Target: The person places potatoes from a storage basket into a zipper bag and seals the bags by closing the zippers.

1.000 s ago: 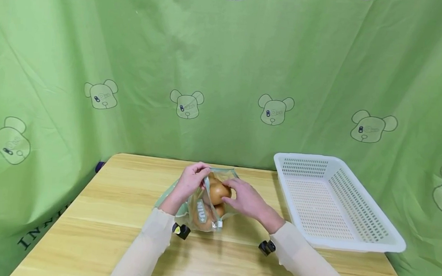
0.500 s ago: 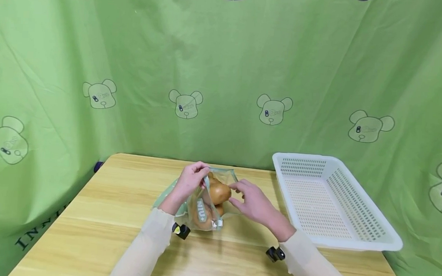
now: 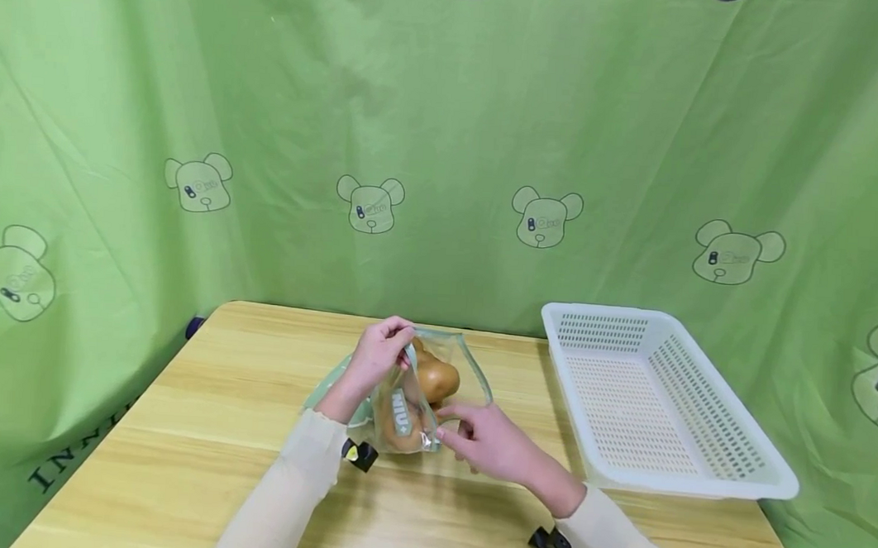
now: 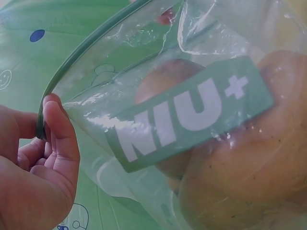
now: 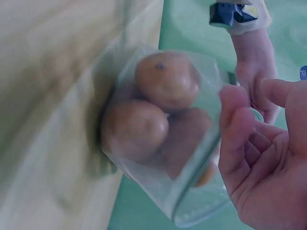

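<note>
A clear zip bag [image 3: 393,437] with green edging and a NIU+ label stands on the table, its mouth gaping to the right. Several smooth brown potato-like pieces [image 3: 437,379] lie inside; the wrist views show them through the plastic. My left hand [image 3: 379,352] pinches the bag's upper rim between thumb and fingers, as the left wrist view [image 4: 41,163] shows. At the near end of the mouth is my right hand [image 3: 493,442], fingertips close to the bag's edge. Thumb and forefinger are apart in the right wrist view, with nothing between them.
On the right of the wooden table [image 3: 202,377] is a white perforated plastic basket [image 3: 581,397]. A green curtain [image 3: 455,258] with bear drawings hangs behind the table. Something flat and green [image 3: 326,384] lies beside the bag's left side.
My right hand has let go of the upper brown piece and drawn back toward me, down to the near end of the bag's mouth. The left hand keeps its grip on the rim.
</note>
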Tool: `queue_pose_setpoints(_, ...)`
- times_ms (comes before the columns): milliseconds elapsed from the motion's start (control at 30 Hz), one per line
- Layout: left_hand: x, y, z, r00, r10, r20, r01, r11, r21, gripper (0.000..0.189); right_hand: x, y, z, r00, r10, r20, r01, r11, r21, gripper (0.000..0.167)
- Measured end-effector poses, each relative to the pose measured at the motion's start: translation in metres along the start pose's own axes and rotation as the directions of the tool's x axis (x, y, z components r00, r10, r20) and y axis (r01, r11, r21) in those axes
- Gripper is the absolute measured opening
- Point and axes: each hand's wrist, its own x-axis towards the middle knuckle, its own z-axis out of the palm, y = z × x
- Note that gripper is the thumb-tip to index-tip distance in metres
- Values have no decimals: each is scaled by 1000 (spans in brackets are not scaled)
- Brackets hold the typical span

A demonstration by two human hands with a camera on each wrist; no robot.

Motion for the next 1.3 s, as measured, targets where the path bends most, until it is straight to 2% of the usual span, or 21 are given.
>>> queue_pose_setpoints(100, 1, 1, 0, 1000, -6, -6, 6, 1000, 3, 19, 0, 0, 7, 998, 43, 46, -47, 995, 83, 29)
queue_pose_setpoints(233, 1, 1, 0, 1000, -13, -9, 13, 1000, -2, 21, 1, 1, 13, 998, 57, 33, -61, 990, 125, 18)
queue_pose_setpoints(333, 2, 1, -3, 1000, -11, -3, 11, 1000, 12, 19, 2, 4, 15, 998, 62, 12, -63, 990, 125, 18)
queue_pose_setpoints(433, 3, 4, -8, 1000, 1, -7, 0, 997, 71, 14, 3, 6, 15, 998, 59, -27, -56, 996, 75, 20)
queue_pose_setpoints(533, 4, 8, -15, 1000, 13, -11, -11, 986, 165, 10, 5, 7, 12, 994, 40, -100, -42, 999, -15, 17)
queue_pose_setpoints(633, 5, 9, -25, 1000, 1, -4, 0, 971, 238, 14, 7, 9, 7, 985, 16, -170, -33, 994, -99, 12)
queue_pose_setpoints(800, 4, 8, -39, 1000, -8, -7, 10, 927, 375, 25, 8, 13, -3, 973, 0, -233, -43, 983, -179, 8)
queue_pose_setpoints(867, 4, 9, -42, 1000, 5, -12, 0, 905, 426, 26, 9, 15, -8, 966, -12, -259, -41, 979, -198, 7)
queue_pose_setpoints(933, 5, 10, -44, 1000, 7, -12, -1, 897, 442, 21, 10, 16, -13, 959, -28, -282, -34, 976, -214, 7)
queue_pose_setpoints(1033, 8, 11, -47, 1000, -3, -21, 12, 898, 441, 7, 11, 17, -21, 954, -46, -298, -22, 975, -222, 4)
queue_pose_setpoints(1200, 11, 11, -52, 997, -70, -37, 79, 906, 417, 35, 12, 19, -30, 953, -63, -295, -3, 976, -219, 4)
queue_pose_setpoints(1300, 14, 9, -54, 994, -108, -35, 113, 911, 396, 45, 14, 21, -32, 943, -121, -312, 41, 967, -251, 5)
